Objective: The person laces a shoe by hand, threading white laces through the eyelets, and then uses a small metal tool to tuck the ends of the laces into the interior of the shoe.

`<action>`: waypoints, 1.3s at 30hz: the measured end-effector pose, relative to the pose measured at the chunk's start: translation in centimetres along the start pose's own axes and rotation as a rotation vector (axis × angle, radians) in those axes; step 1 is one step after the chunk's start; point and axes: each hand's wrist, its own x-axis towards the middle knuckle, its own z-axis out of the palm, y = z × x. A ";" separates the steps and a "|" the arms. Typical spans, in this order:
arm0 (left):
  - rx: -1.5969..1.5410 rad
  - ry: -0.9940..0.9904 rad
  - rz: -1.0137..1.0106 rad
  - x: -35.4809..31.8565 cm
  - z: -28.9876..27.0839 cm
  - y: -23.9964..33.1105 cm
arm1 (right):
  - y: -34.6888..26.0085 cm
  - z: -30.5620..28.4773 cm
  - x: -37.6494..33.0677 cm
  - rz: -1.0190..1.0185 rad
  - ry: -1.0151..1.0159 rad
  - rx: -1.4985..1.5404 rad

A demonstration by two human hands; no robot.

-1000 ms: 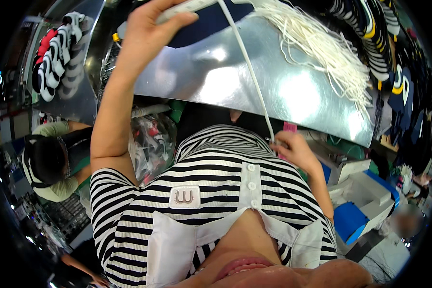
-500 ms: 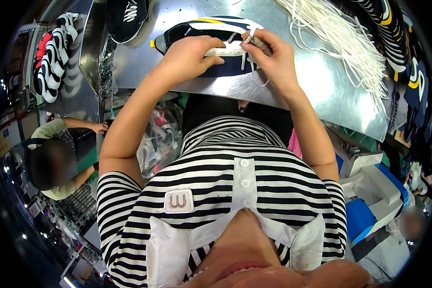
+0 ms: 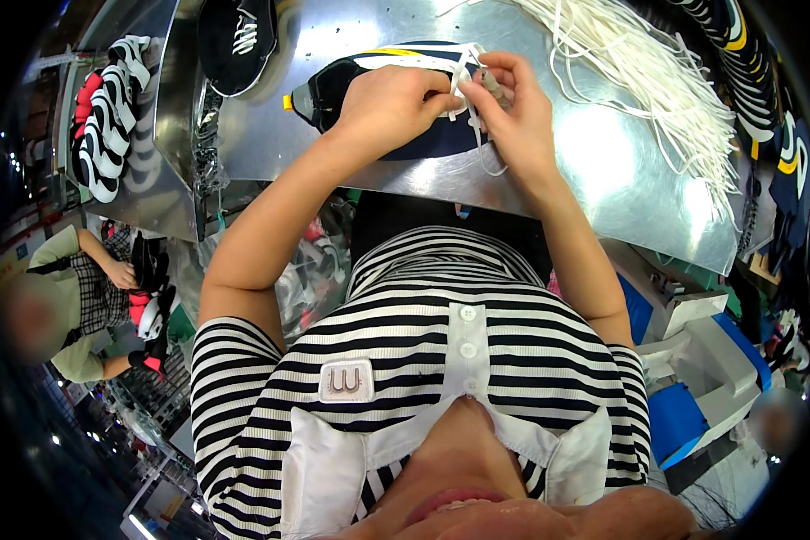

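On the metal table lies a navy shoe upper with white parts and a yellow stripe, its heel end toward the left. My left hand rests over it, thumb and fingers pinched together at the eyelet edge; I see white lace there. Close beside it, my right hand pinches a white shoelace, part of which loops down past the upper's near side. A small tan, wrapped-looking piece shows among the right fingers, too small to name. Both hands partly cover the eyelets.
A pile of white shoelaces spreads over the table's right side. A black laced shoe stands at the far left. Further left is a row of black-and-white shoe uppers; stacked uppers hang at the right. A co-worker handles shoes at left.
My left hand has moved right, close to my right hand, and its fingers have closed into a pinch. The co-worker at left has shifted and now has shoes at their hands.
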 end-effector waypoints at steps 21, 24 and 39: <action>-0.104 0.069 0.014 0.5 0.2 -0.8 | -0.9 -2.9 -3.5 0.010 -0.231 -0.206; -0.103 0.068 0.025 0.5 0.5 -1.0 | -0.9 -2.8 -3.2 0.017 -0.233 -0.199; -0.254 0.090 0.163 -1.5 1.6 0.6 | -0.4 0.1 -1.9 0.092 -0.167 -0.462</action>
